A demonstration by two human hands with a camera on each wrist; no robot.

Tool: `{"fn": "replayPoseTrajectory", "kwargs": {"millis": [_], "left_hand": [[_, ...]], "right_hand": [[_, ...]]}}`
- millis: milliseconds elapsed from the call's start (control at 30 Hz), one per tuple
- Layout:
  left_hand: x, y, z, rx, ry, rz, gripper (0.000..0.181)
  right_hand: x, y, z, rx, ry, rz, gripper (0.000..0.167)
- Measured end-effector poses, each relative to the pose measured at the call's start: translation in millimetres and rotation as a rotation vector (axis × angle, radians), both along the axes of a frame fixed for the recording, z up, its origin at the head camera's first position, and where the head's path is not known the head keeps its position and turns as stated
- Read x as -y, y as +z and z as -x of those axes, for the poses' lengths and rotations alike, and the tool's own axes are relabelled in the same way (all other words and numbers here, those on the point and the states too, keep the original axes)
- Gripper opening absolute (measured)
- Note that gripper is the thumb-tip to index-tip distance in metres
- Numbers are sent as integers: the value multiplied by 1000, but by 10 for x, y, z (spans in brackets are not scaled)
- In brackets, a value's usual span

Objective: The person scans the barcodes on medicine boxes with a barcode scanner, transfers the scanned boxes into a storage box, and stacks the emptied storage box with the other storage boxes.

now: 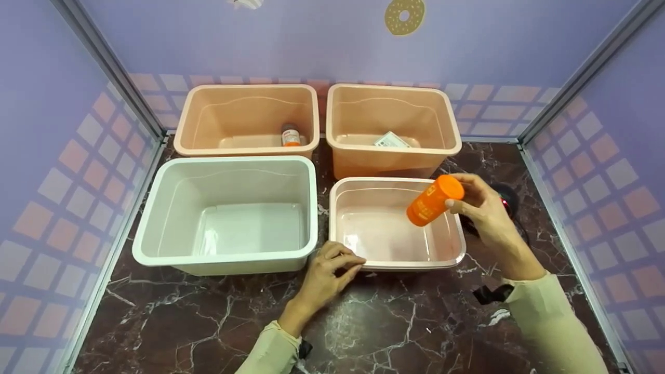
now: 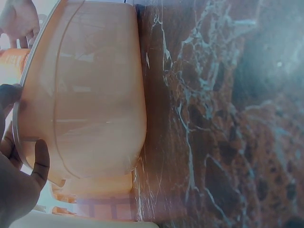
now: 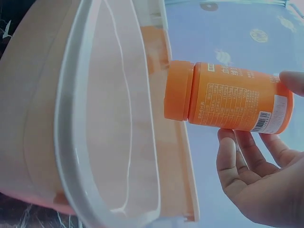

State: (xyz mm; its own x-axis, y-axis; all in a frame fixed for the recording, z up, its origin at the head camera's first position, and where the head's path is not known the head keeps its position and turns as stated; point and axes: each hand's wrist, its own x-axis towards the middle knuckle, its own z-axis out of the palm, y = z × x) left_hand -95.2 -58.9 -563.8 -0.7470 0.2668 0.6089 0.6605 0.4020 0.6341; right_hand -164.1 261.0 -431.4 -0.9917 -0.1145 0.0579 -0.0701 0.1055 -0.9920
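Note:
My right hand (image 1: 480,210) pinches an orange bottle (image 1: 435,200) by its base end, thumb on one side and fingers on the other. The bottle hangs tilted over the right side of the low pale pink bin (image 1: 397,265), its orange cap (image 3: 179,90) lowermost. A printed table and barcode show on the bottle in the right wrist view. At the bin's front left corner, my left hand (image 1: 330,267) grips the rim. In the left wrist view, fingers (image 2: 42,161) lie against the bin's outer wall; part of that hand is out of frame.
A pale green bin (image 1: 223,258) stands left of the pink one. Behind are two orange bins: the left (image 1: 249,151) holds a bottle (image 1: 291,136), the right (image 1: 389,166) a small white box (image 1: 391,140). A dark object (image 1: 504,197) sits beyond my right hand. Panels enclose the marble-patterned surface.

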Motion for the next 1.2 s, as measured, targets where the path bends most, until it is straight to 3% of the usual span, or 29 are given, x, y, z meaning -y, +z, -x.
{"fn": "replayPoseTrajectory", "kwargs": {"millis": [300, 567, 900, 1200], "left_hand": [[-3, 3, -4, 7, 5, 3, 11], [-8, -9, -11, -3, 0, -1, 12], [-8, -20, 0, -10, -5, -21, 13], [0, 5, 0, 10, -7, -6, 11]], "right_hand": [[-171, 45, -82, -48, -73, 25, 42], [-347, 52, -164, -30, -134, 30, 41], [-536, 24, -238, -56, -226, 124, 38], [-666, -62, -267, -51, -287, 150, 36]]}}
